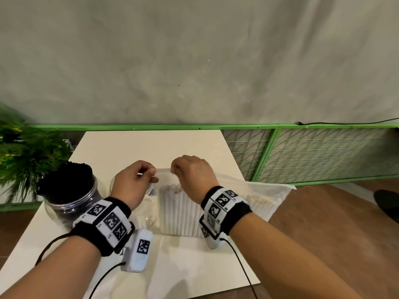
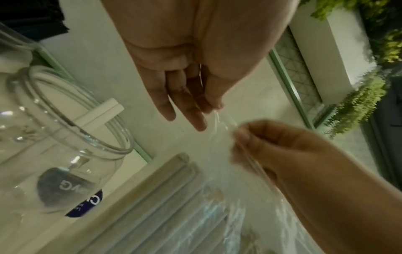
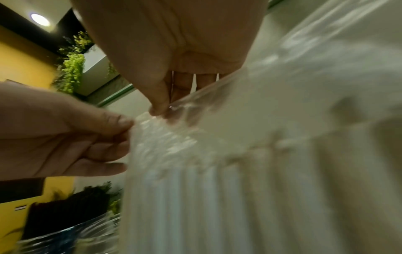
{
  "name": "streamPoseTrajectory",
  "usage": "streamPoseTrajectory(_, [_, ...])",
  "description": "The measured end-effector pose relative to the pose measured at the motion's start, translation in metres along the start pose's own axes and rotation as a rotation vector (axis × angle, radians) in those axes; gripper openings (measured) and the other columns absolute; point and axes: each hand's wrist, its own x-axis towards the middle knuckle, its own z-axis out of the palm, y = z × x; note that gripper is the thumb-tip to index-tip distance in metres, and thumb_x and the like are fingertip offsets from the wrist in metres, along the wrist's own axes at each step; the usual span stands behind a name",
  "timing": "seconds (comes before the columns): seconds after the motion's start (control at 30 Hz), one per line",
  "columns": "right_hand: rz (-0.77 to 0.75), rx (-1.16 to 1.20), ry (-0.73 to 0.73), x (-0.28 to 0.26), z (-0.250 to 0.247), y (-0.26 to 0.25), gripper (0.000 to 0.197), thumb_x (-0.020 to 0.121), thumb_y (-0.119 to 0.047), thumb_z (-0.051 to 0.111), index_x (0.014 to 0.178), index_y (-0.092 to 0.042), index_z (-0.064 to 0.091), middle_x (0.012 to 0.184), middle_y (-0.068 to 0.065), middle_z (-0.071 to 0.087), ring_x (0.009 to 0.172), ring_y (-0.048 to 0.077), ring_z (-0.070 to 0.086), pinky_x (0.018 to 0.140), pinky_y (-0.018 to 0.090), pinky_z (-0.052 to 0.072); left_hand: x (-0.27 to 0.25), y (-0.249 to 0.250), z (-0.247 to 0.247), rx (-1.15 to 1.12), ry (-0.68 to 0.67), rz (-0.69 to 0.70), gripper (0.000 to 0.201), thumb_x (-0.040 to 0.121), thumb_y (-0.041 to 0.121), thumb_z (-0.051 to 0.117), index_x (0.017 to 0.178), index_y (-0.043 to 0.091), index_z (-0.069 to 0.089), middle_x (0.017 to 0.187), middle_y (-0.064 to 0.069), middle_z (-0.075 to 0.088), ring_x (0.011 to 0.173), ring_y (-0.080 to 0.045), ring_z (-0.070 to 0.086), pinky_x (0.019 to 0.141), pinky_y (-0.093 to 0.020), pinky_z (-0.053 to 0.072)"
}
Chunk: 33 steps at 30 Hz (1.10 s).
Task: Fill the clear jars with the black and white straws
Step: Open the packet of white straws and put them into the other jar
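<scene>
Over the worktop (image 1: 121, 145), both grips are pinching the clear bag (image 1: 237, 186) of white straws (image 1: 181, 212), left hand (image 1: 131, 182) and right hand (image 1: 194, 175) tugging its top edge.

Head view: left hand (image 1: 131, 186) covers most of the second clear jar (image 1: 149, 210); its contents unreadable there. Right hand (image 1: 194, 180) hides the white straws' (image 1: 179, 214) tops. Right wrist view: plastic bag (image 3: 217, 130) motion-blurred, seal state unclear, possibly parted. Black-straw jar (image 1: 64, 197) base is behind the left wristband (image 1: 105, 223).
</scene>
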Motion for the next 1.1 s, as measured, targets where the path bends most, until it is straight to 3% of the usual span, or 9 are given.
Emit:
streamPoseTrajectory(0.1, [0.087,-0.123,0.045,-0.017,-0.021,0.031,0.027,0.090,-0.025,0.040,0.081,-0.016,0.064,0.077,0.002,0.065,0.070,0.030,0.058,0.066,0.042,0.049,0.009,-0.009,-0.008,-0.049,0.046,-0.045,0.017,0.094,0.008,0.053,0.079,0.015,0.058,0.080,-0.004,0.063,0.060,0.000,0.067,0.067,-0.014,0.053])
streamPoseTrajectory(0.3, [0.295,-0.372,0.162,-0.069,-0.078,0.092,0.008,0.091,-0.016,0.059,0.095,-0.020,0.065,0.093,-0.004,0.067,0.086,0.021,0.060,0.089,0.043,0.045,0.020,-0.012,-0.015,-0.073,0.082,-0.087,0.022,0.096,0.008,0.051,0.076,0.018,0.055,0.080,-0.001,0.059,0.058,0.000,0.066,0.079,-0.034,0.053])
streamPoseTrajectory(0.5, [0.423,-0.210,0.279,-0.093,-0.087,0.122,0.011,0.089,0.001,0.054,0.091,-0.005,0.062,0.088,0.011,0.061,0.076,0.031,0.054,0.066,0.036,0.045,0.015,-0.001,-0.009,0.173,0.098,-0.069,0.011,0.096,0.014,0.049,0.089,0.014,0.057,0.091,-0.004,0.063,0.088,-0.025,0.062,0.072,-0.029,0.041])
streamPoseTrajectory(0.6, [0.459,-0.077,0.333,-0.099,-0.088,0.120,0.014,0.087,0.007,0.051,0.090,-0.002,0.061,0.085,0.007,0.057,0.077,0.026,0.051,0.067,0.030,0.038,0.012,0.012,-0.007,0.360,0.139,-0.029,0.016,0.089,0.010,0.053,0.105,0.012,0.057,0.118,-0.013,0.054,0.109,-0.030,0.051,0.091,-0.031,0.035])
streamPoseTrajectory(0.67, [0.470,-0.033,0.342,-0.104,-0.087,0.119,0.015,0.085,0.009,0.050,0.090,-0.002,0.061,0.084,0.005,0.055,0.077,0.026,0.051,0.068,0.027,0.036,0.003,0.033,0.012,0.478,0.155,0.225,0.045,0.075,0.011,0.063,0.119,0.017,0.051,0.131,-0.012,0.044,0.123,-0.031,0.040,0.104,-0.037,0.029])
streamPoseTrajectory(0.77, [0.469,-0.005,0.351,-0.108,-0.087,0.116,0.018,0.082,0.010,0.050,0.090,-0.001,0.061,0.084,0.006,0.056,0.078,0.025,0.050,0.066,0.020,0.031,-0.012,0.065,0.074,0.749,-0.211,0.518,0.093,0.067,0.041,0.073,0.143,0.029,0.021,0.151,-0.003,0.023,0.141,-0.024,0.018,0.115,-0.052,0.014])
streamPoseTrajectory(0.87, [0.428,-0.001,0.336,-0.109,-0.089,0.113,0.016,0.081,0.004,0.048,0.089,-0.001,0.061,0.086,0.009,0.056,0.077,0.024,0.051,0.070,0.025,0.036,-0.002,0.059,0.125,1.095,-0.587,0.460,0.118,0.064,0.058,0.075,0.148,0.031,-0.003,0.153,-0.001,0.026,0.142,-0.025,0.021,0.113,-0.059,0.010])
streamPoseTrajectory(0.97, [0.413,-0.018,0.309,-0.114,-0.096,0.116,0.019,0.079,0.010,0.049,0.088,0.000,0.061,0.087,0.012,0.057,0.077,0.026,0.052,0.070,0.031,0.043,0.019,0.041,0.131,1.202,-0.720,0.372,0.077,0.074,0.041,0.073,0.136,0.023,0.032,0.123,-0.006,0.059,0.112,-0.028,0.056,0.091,-0.041,0.044])
streamPoseTrajectory(1.1, [0.435,-0.037,0.368,-0.121,-0.100,0.123,0.028,0.073,0.018,0.046,0.085,-0.002,0.061,0.085,0.011,0.058,0.074,0.026,0.055,0.069,0.018,0.041,0.028,0.028,0.125,1.166,-0.744,0.414,0.038,0.080,0.041,0.068,0.107,0.021,0.051,0.104,-0.006,0.064,0.097,-0.029,0.060,0.069,-0.030,0.042])
